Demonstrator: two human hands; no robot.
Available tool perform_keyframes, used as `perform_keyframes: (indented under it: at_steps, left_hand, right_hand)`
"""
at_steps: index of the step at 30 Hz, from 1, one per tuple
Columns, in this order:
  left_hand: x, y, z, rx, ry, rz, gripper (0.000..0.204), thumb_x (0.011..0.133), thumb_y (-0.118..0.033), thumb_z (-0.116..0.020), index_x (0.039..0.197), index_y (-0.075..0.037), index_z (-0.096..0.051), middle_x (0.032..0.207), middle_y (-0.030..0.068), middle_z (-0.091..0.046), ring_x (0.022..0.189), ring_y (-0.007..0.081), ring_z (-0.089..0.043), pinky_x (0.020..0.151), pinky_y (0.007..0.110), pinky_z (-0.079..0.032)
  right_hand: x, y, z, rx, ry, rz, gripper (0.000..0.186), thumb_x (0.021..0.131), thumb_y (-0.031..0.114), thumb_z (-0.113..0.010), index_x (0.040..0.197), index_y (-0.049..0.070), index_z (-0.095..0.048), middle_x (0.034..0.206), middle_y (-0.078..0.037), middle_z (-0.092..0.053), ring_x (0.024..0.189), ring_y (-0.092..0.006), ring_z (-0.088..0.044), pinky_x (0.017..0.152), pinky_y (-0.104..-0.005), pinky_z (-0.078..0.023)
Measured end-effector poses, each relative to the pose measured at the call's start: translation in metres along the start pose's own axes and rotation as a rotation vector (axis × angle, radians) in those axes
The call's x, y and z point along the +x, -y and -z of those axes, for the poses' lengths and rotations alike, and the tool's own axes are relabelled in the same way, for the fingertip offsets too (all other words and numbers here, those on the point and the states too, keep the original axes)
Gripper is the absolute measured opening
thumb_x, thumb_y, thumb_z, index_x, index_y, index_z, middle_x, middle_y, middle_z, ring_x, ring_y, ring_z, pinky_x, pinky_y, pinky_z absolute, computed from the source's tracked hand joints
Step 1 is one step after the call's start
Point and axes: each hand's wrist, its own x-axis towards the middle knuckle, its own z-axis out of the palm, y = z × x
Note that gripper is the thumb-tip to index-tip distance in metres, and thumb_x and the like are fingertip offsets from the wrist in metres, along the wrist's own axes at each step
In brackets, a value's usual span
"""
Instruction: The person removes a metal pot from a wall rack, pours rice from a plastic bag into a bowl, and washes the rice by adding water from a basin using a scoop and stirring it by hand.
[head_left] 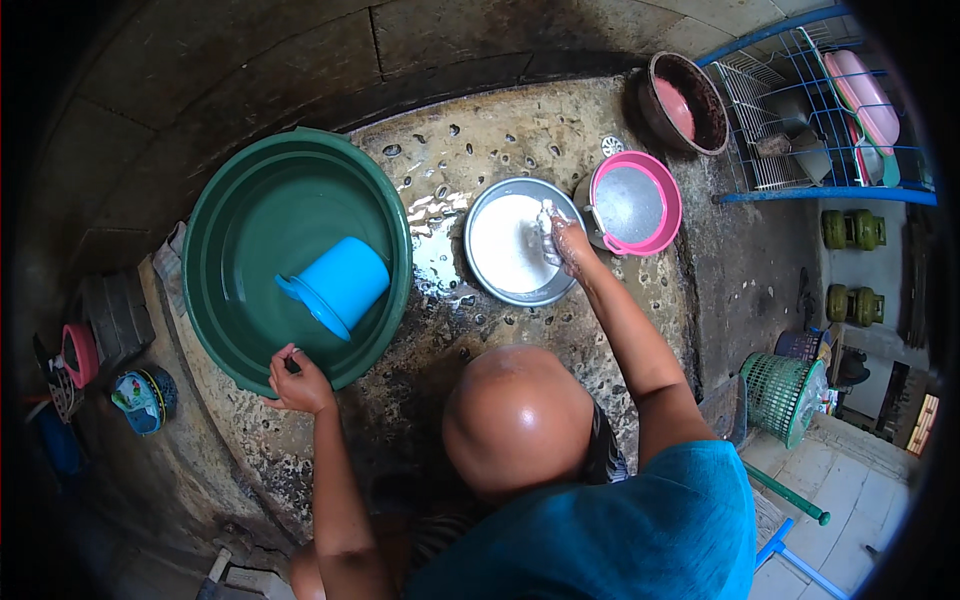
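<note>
My right hand (564, 240), coated in white suds, is over the right side of a round grey metal basin (473, 262) full of white, milky liquid. Its fingers are pressed together; foam hides what they hold, if anything. At the near rim of a large green tub (399, 250) is my left hand (299, 382), fingers curled toward the thumb. Whatever may be in that pinch is too small to make out. Inside the tub, which holds water, a bright blue dipper (345, 285) lies tilted on its side.
Right of the basin stands a pink-rimmed container (670, 190) with greyish liquid. Beyond it is a dark brown pot (710, 125) with something pink inside. A blue wire dish rack (800, 195), a green basket (775, 400) and a green handle (790, 495) are at the right. The pitted floor (430, 150) is wet.
</note>
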Motion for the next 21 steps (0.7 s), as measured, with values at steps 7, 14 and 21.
perform_keyframes:
  at_steps: [7,14,21]
  left_hand:
    - [0.001,0.002,0.005,0.015,0.033,0.026,0.008,0.076,-0.019,-0.059,0.084,-0.022,-0.062,0.091,-0.0118,-0.063,0.092,0.0173,-0.057,0.103,0.058,-0.005]
    - [-0.001,0.004,-0.001,0.025,-0.005,-0.011,0.010,0.077,-0.019,-0.058,0.084,-0.022,-0.063,0.089,-0.0122,-0.063,0.091,0.0164,-0.057,0.102,0.059,-0.007]
    - [0.000,0.008,-0.002,0.049,0.014,0.000,0.010,0.076,-0.019,-0.058,0.084,-0.023,-0.063,0.087,-0.0123,-0.063,0.089,0.0162,-0.058,0.102,0.058,-0.008]
  right_hand:
    - [0.006,-0.018,-0.001,-0.024,-0.020,0.199,0.042,0.090,0.041,-0.050,0.070,0.005,-0.054,0.051,-0.002,-0.048,0.038,-0.0129,-0.042,0.036,-0.0297,-0.032]
    - [0.029,-0.054,-0.009,-0.891,-0.160,0.656,0.052,0.084,0.046,-0.055,0.121,0.009,-0.049,0.107,-0.020,-0.055,0.091,-0.0376,-0.057,0.078,-0.0477,-0.044]
    - [0.030,-0.063,-0.037,-1.616,0.139,0.651,0.068,0.075,0.036,-0.064,0.135,0.019,-0.034,0.143,-0.017,-0.026,0.119,-0.0347,-0.044,0.090,-0.0499,-0.042]
